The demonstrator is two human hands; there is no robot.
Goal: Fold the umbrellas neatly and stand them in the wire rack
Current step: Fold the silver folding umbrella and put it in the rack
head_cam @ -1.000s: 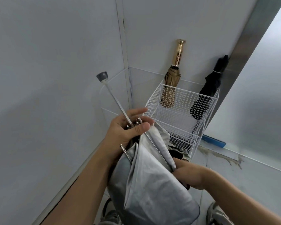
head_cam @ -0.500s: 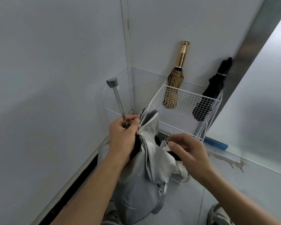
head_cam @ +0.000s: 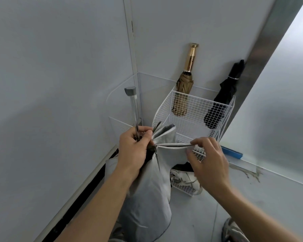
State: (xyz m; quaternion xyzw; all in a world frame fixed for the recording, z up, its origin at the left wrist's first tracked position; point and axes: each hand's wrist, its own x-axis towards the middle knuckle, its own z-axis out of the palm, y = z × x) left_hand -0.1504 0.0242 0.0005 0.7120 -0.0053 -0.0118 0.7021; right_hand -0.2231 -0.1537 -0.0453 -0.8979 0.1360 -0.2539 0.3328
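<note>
- Nearest to me, a grey-and-white sneaker (head_cam: pixel 234 232) is showing at the bottom right on the pale floor (head_cam: pixel 278 203).
- The loose silver-grey fabric umbrella (head_cam: pixel 147 198) is hanging canopy-down between the person's forearms, its folds bunching upward toward the hands.
- The left hand (head_cam: pixel 134 149) is closing around the gathered top of the canopy and the base of the shaft, gripping both together.
- The umbrella's thin metal shaft with a grey cap (head_cam: pixel 132 102) is rising upright out of that fist, in front of the wall corner.
- The right hand (head_cam: pixel 208 159) is pinching one rib-edged pleat of the silver fabric between thumb and fingers, stretching it sideways, away from the left hand.
- Just behind the hands, the white wire rack (head_cam: pixel 196 109) is standing in the corner on the floor; some dark and patterned fabric is lying in its lower tier.
- In the rack's far left, a folded tan umbrella with a shiny gold handle (head_cam: pixel 184 86) is standing upright against the wall.
- In its far right corner, a folded black umbrella (head_cam: pixel 224 96) is leaning beside a metal wall strip (head_cam: pixel 266 49).
- A blue strip (head_cam: pixel 232 152) is lying at the wall's foot.
</note>
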